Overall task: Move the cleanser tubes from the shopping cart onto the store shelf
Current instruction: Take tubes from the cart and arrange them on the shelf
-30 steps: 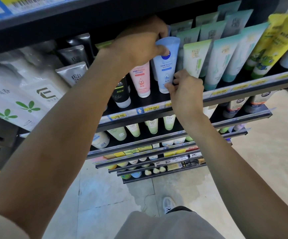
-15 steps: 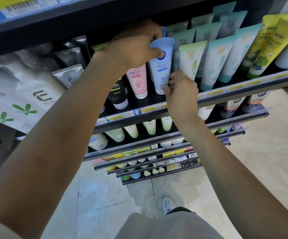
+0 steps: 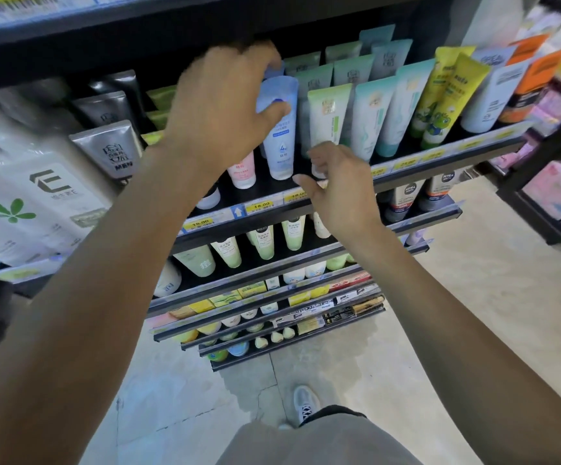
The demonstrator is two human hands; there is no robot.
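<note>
left hand [image 3: 225, 105] fingers curled round top of blue cleanser tube [image 3: 279, 135], steadying it upright on shelf [image 3: 440, 162]; right hand [image 3: 342, 189] fingers loosely curled, empty.

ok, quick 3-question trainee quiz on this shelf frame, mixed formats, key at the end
1. True or false: the left hand grips the top of the blue tube.
2. Multiple choice: the blue tube stands A) cap down on the shelf, B) flat on the floor, C) in a cart.
3. Fill in: directly left of the blue tube's cap stands a ____ tube.

Key
1. True; thumb in front, fingers behind its top edge.
2. A.
3. Pink. The right hand, loosely curled in front of the shelf edge, holds nothing.
</note>
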